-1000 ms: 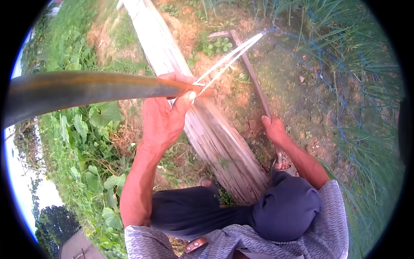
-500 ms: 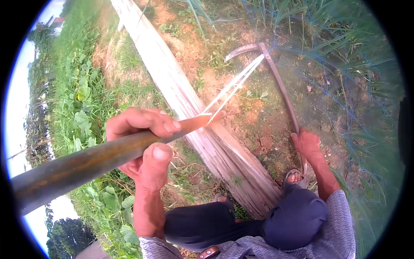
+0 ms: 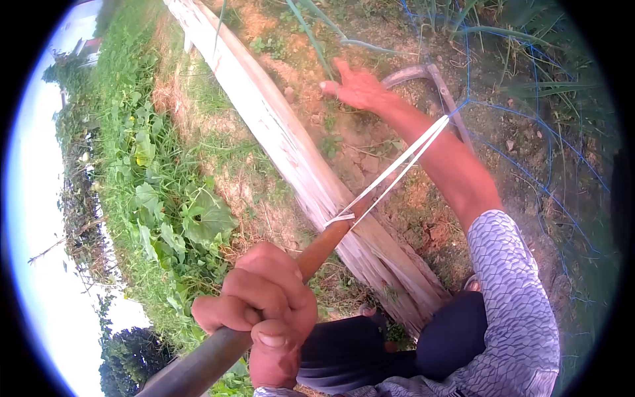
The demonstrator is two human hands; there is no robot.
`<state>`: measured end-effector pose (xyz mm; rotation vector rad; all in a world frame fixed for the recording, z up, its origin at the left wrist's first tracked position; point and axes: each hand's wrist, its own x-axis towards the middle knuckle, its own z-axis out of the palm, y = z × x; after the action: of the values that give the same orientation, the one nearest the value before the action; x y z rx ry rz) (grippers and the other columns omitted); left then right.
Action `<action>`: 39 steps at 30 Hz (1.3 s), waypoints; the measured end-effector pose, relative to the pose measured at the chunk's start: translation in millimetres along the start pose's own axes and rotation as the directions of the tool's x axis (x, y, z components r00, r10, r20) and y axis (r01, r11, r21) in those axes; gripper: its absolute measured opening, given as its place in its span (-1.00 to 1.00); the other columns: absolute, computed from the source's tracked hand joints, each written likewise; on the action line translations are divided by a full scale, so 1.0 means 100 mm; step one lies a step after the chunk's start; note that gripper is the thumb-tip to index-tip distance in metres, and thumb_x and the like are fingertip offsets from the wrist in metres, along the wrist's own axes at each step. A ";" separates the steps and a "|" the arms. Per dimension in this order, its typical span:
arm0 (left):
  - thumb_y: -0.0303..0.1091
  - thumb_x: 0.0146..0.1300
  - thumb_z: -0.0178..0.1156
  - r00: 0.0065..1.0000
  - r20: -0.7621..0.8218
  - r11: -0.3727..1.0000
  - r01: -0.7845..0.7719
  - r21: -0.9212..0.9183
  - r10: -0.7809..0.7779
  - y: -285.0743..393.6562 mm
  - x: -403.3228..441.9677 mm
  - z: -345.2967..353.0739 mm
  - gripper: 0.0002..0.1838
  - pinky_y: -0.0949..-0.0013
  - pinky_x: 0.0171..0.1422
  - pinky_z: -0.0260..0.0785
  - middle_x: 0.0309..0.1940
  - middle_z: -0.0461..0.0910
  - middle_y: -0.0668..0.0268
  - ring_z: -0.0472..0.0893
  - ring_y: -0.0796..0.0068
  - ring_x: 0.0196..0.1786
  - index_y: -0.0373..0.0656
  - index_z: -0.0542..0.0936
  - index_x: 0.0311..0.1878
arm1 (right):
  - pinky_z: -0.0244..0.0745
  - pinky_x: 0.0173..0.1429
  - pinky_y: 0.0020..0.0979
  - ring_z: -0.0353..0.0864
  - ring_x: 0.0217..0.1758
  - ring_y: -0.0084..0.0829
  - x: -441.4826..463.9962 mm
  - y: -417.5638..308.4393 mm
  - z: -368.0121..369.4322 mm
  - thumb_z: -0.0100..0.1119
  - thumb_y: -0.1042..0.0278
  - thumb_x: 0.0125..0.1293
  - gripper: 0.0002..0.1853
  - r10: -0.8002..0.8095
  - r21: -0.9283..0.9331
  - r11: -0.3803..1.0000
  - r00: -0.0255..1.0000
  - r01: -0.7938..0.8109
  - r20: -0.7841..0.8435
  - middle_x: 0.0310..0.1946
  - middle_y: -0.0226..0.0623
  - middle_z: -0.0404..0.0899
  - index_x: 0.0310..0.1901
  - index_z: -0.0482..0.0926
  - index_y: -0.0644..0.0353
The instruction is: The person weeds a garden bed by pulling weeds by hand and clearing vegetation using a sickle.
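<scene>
My left hand (image 3: 268, 301) is wrapped round a long brown and grey pole (image 3: 321, 250) in the lower middle. A white cord (image 3: 401, 159) is looped near the pole's far end and runs taut up to blue netting (image 3: 467, 102) on the right. My right hand (image 3: 357, 86) reaches out over the bare soil, holding nothing, its fingers apart. Just right of it lies a sickle-like hooked tool (image 3: 433, 74), its handle partly hidden behind my right forearm.
A long, pale split log (image 3: 281, 142) lies diagonally across the ground, its near end by my feet. Leafy green vines (image 3: 149, 198) grow along the left. Long grassy leaves (image 3: 529, 43) stand behind the blue netting at upper right.
My right hand has let go of the hooked tool's handle and moved up and left. My left hand and the pole have shifted down and right, and the cord with them.
</scene>
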<state>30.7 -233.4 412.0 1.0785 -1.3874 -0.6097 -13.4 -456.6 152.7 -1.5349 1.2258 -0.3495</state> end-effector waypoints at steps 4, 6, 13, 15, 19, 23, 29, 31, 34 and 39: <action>-0.14 0.33 0.19 1.000 -0.002 0.998 0.018 0.066 -0.018 0.01 0.00 0.00 -0.69 0.46 -0.49 0.23 -0.66 0.24 0.50 0.30 0.64 -0.70 0.04 0.23 -0.33 | 0.35 0.27 -0.08 0.40 0.15 0.01 -0.28 -0.11 0.32 0.07 0.05 0.24 -0.40 -0.179 -0.394 0.911 0.977 0.120 -0.115 0.00 0.14 0.43 0.22 0.35 0.28; -0.15 0.34 0.18 1.000 0.015 0.997 0.025 0.072 -0.026 0.02 0.00 0.00 -0.69 0.45 -0.48 0.23 -0.65 0.24 0.50 0.30 0.64 -0.70 0.04 0.23 -0.33 | 0.39 0.19 -0.06 0.46 0.08 0.07 -0.22 0.01 0.49 0.08 0.08 0.22 -0.43 -0.196 -0.379 0.915 0.974 0.140 -0.114 -0.02 0.17 0.43 0.18 0.36 0.27; -0.17 0.34 0.18 0.999 0.010 0.999 0.034 0.034 -0.035 0.02 0.00 0.01 -0.69 0.44 -0.47 0.21 -0.66 0.25 0.49 0.30 0.63 -0.69 0.02 0.24 -0.37 | 0.54 -0.15 -0.16 0.62 -0.32 -0.09 -0.04 0.14 0.27 0.08 0.37 0.15 -0.77 -0.199 -0.216 0.950 0.969 0.227 0.144 -0.35 0.04 0.60 -0.23 0.59 0.32; -0.18 0.34 0.18 0.999 -0.011 0.999 0.032 0.021 -0.032 0.03 -0.01 0.01 -0.69 0.44 -0.48 0.21 -0.67 0.25 0.48 0.30 0.62 -0.69 0.02 0.24 -0.38 | 0.53 -0.17 -0.17 0.61 -0.36 -0.11 -0.22 0.14 0.08 0.08 0.36 0.13 -0.78 -0.118 -0.044 0.990 0.962 0.132 0.246 -0.40 0.01 0.60 -0.26 0.60 0.31; -0.19 0.33 0.19 0.999 -0.008 0.999 0.035 -0.029 -0.035 0.01 0.00 0.01 -0.69 0.44 -0.49 0.20 -0.67 0.24 0.49 0.29 0.63 -0.70 0.02 0.25 -0.39 | 0.51 -0.15 -0.17 0.59 -0.36 -0.14 -0.75 0.09 -0.25 0.13 0.27 0.08 -0.73 -0.029 0.075 0.997 0.938 0.004 0.345 -0.42 -0.02 0.61 -0.25 0.62 0.27; -0.20 0.32 0.20 1.000 -0.017 1.000 0.014 -0.026 -0.015 0.00 -0.01 0.00 -0.71 0.44 -0.49 0.20 -0.68 0.24 0.49 0.29 0.63 -0.71 0.03 0.27 -0.39 | 0.46 0.05 -0.07 0.54 -0.07 -0.06 -0.96 0.52 0.15 0.11 0.13 0.16 -0.56 -0.289 -0.201 0.939 0.957 0.279 -0.023 -0.11 0.04 0.52 0.00 0.50 0.25; -0.21 0.32 0.20 1.000 -0.010 0.998 0.015 -0.060 -0.015 -0.01 -0.02 -0.03 -0.74 0.45 -0.47 0.24 -0.66 0.26 0.49 0.30 0.64 -0.70 0.03 0.30 -0.36 | 0.42 0.13 -0.05 0.49 0.01 0.06 -1.21 0.06 0.16 0.15 0.19 0.17 -0.49 -0.164 -0.350 0.907 0.962 0.233 0.217 -0.04 0.10 0.45 0.12 0.40 0.29; -0.22 0.32 0.19 1.000 0.000 0.998 0.009 -0.060 -0.009 -0.01 -0.02 -0.04 -0.75 0.45 -0.47 0.24 -0.66 0.27 0.49 0.30 0.64 -0.70 0.03 0.31 -0.35 | 0.45 0.08 -0.07 0.50 0.01 0.09 -1.01 0.14 0.23 0.18 0.39 0.09 -0.58 -0.207 -0.338 0.907 0.965 0.252 0.163 -0.04 0.13 0.48 0.01 0.44 0.32; -0.25 0.25 0.25 0.998 -0.056 0.996 0.005 -0.090 -0.010 -0.02 -0.03 0.00 -0.69 0.44 -0.52 0.21 -0.67 0.28 0.46 0.31 0.61 -0.71 0.02 0.26 -0.37 | 0.51 -0.05 -0.11 0.62 -0.15 0.01 -0.82 0.10 0.15 0.12 0.53 0.01 -0.64 -0.096 -0.268 0.942 0.929 0.200 0.357 -0.30 0.15 0.59 -0.08 0.53 0.33; -0.29 0.18 0.32 0.993 -0.120 0.993 0.001 -0.118 -0.015 -0.04 -0.03 0.00 -0.62 0.44 -0.56 0.17 -0.70 0.30 0.43 0.31 0.56 -0.73 0.01 0.21 -0.39 | 0.50 -0.06 -0.11 0.62 -0.13 0.00 -0.86 -0.10 0.07 0.09 0.42 0.08 -0.66 -0.091 -0.215 0.963 0.946 0.163 0.311 -0.27 0.14 0.59 -0.07 0.54 0.30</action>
<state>31.3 -231.9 407.1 1.0107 -1.2280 -0.6144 -39.2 -382.8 190.7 -1.8051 0.9561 -0.0476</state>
